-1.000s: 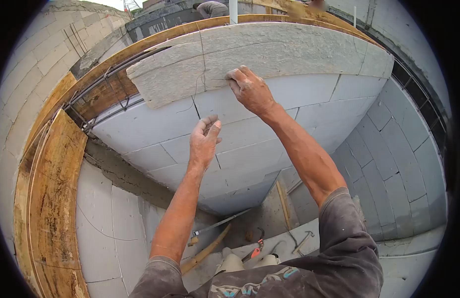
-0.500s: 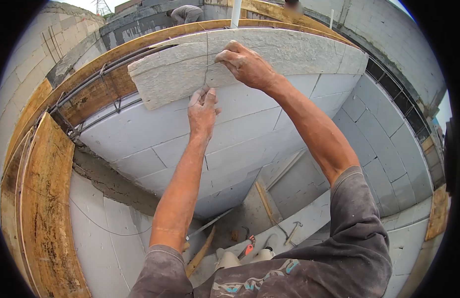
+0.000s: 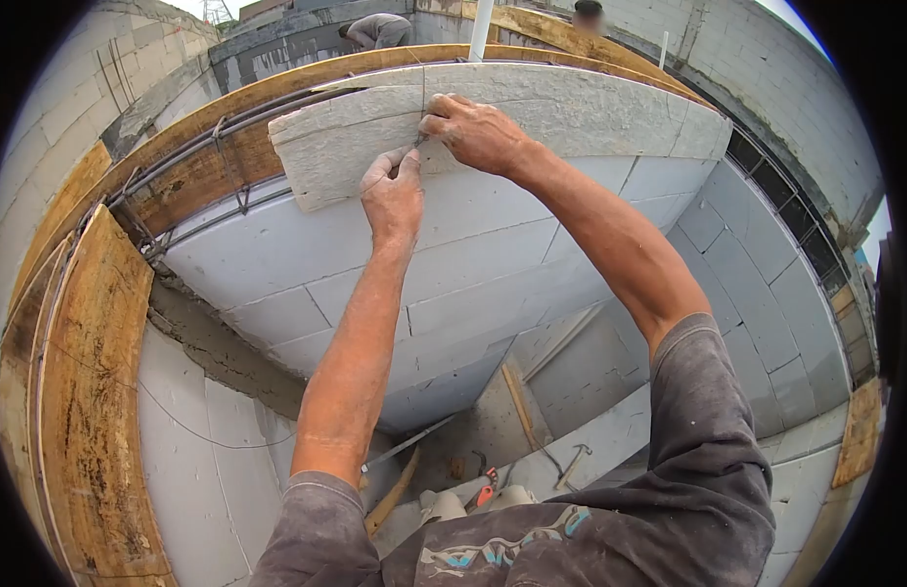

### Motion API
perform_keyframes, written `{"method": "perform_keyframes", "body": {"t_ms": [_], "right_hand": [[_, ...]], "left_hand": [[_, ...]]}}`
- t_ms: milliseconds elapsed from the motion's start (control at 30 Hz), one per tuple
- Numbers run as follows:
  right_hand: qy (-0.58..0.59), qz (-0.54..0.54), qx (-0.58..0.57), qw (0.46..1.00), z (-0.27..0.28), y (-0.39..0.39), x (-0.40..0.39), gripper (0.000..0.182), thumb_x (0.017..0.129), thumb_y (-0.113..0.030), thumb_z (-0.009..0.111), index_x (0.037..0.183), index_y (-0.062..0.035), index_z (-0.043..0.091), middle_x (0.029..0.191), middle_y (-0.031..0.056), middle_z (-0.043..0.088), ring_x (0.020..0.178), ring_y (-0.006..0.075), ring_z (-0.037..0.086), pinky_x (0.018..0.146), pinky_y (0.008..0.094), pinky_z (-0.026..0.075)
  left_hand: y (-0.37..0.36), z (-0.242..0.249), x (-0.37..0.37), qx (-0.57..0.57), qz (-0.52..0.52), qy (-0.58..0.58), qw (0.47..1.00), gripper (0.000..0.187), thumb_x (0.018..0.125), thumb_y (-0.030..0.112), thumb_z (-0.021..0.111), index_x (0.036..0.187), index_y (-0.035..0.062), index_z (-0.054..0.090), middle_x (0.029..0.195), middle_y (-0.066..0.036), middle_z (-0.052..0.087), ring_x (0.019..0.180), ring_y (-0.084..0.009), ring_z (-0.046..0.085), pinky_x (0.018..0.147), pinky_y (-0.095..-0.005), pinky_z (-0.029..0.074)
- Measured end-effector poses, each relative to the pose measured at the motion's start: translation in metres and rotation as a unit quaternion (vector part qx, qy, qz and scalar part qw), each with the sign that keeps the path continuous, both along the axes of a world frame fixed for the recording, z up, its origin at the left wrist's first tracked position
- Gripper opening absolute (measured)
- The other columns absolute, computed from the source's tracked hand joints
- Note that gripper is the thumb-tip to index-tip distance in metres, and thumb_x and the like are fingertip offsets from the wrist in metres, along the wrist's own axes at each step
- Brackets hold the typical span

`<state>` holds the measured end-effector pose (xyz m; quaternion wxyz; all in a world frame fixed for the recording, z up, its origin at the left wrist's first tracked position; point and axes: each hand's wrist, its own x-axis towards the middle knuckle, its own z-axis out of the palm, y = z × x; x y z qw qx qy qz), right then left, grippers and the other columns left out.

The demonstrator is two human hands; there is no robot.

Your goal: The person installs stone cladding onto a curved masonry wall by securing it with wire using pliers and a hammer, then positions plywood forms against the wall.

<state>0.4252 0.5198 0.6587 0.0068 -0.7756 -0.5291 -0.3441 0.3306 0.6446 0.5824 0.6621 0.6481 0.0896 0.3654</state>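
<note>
A thin wire [image 3: 423, 82] comes over the top of a grey, rough-faced board [image 3: 561, 108] and runs down its front. My left hand [image 3: 393, 196] pinches the wire's lower part between thumb and fingers, in front of the board's lower edge. Just above and to the right, my right hand [image 3: 476, 133] is closed on the same wire, its fingertips almost meeting the left ones. The wire's ends are hidden by my fingers. Behind and below the board stands a wall of pale blocks [image 3: 502, 254].
Steel bars [image 3: 219, 137] run along a wooden form board [image 3: 180, 186] at left. Tall stained planks [image 3: 96, 391] stand nearer me. Below lie a hammer [image 3: 573, 466] and a red-handled tool [image 3: 487, 489]. A white pipe [image 3: 481, 29] rises behind the board; a bending person [image 3: 380, 31] is beyond.
My left hand has risen along the wire and my right hand has dropped slightly leftward, so the two are closer together. The view has shifted a little.
</note>
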Motion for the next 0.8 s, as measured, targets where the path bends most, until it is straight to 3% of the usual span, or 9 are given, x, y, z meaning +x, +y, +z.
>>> {"method": "perform_keyframes", "body": {"t_ms": [233,433,633,800], "right_hand": [[-0.042,0.066,0.058,0.995,-0.02,-0.004,0.016,0.021,0.091,-0.01,0.059,0.111,-0.0121,0.066,0.114,0.0058,0.061,0.114,0.0246,0.061,0.096,0.0398,0.056],[0.043,0.047,0.171,0.983,-0.043,-0.003,0.01,0.023,0.088,-0.009,0.061,0.11,-0.0082,0.065,0.109,0.0104,0.061,0.109,0.0281,0.062,0.09,0.0417,0.056],[0.102,0.04,0.252,0.961,-0.061,0.006,0.003,0.024,0.086,-0.011,0.062,0.11,-0.0051,0.064,0.106,0.0148,0.062,0.105,0.0333,0.064,0.087,0.0433,0.056],[0.149,0.024,0.312,0.938,-0.073,0.014,-0.001,0.019,0.09,-0.014,0.061,0.107,-0.0049,0.062,0.105,0.0152,0.064,0.1,0.0363,0.064,0.085,0.0459,0.055]], "left_hand": [[-0.027,0.001,-0.004,-0.046,-0.023,0.024,0.998,0.028,0.097,0.021,0.064,0.115,0.0004,0.066,0.097,-0.004,0.065,0.079,-0.0113,0.059,0.067,-0.0276,0.054],[-0.028,-0.007,-0.004,-0.057,-0.014,0.02,0.998,0.038,0.097,0.02,0.063,0.128,-0.002,0.058,0.097,-0.005,0.063,0.08,-0.011,0.059,0.065,-0.0262,0.053],[-0.037,-0.005,-0.001,-0.024,-0.004,0.013,1.0,0.054,0.099,0.016,0.058,0.146,-0.0028,0.041,0.098,-0.007,0.063,0.08,-0.013,0.062,0.067,-0.0282,0.055],[-0.035,-0.014,0.009,0.046,0.018,-0.006,0.999,0.051,0.101,0.016,0.052,0.148,-0.0023,0.041,0.105,-0.012,0.064,0.082,-0.0141,0.064,0.07,-0.0299,0.057]]}}
